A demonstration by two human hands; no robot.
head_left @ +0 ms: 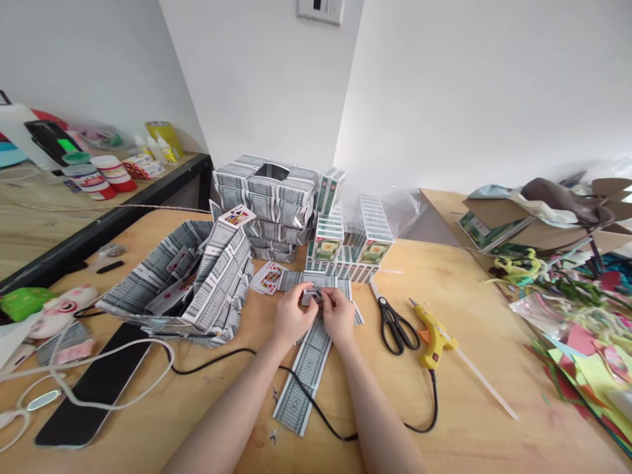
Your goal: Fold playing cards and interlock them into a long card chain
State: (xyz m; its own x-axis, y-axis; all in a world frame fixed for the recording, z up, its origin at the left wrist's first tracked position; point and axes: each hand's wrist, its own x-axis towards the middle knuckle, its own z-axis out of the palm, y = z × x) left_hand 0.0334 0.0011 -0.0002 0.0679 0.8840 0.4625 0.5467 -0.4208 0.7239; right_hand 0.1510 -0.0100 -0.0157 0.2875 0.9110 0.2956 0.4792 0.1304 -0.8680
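Note:
Between my left hand (295,313) and my right hand (338,312) is a small playing card (312,296), pinched by the fingers of both. Below them lies a long strip of joined playing cards (305,375), patterned grey on its back. Another card strip (296,280) runs crosswise behind my fingers. A few face-up cards (268,278) rest just left of it. Black-handled scissors (395,326) and a yellow hot glue gun (437,336) with a clear glue stick lie to the right of my hands.
At the left stands an open box built of cards (227,289), with loose cards inside. Behind it is a stacked card structure (269,197), beside several card packs (372,230). A black cord (316,401) crosses under my forearms. Coloured paper (587,368) covers the right edge.

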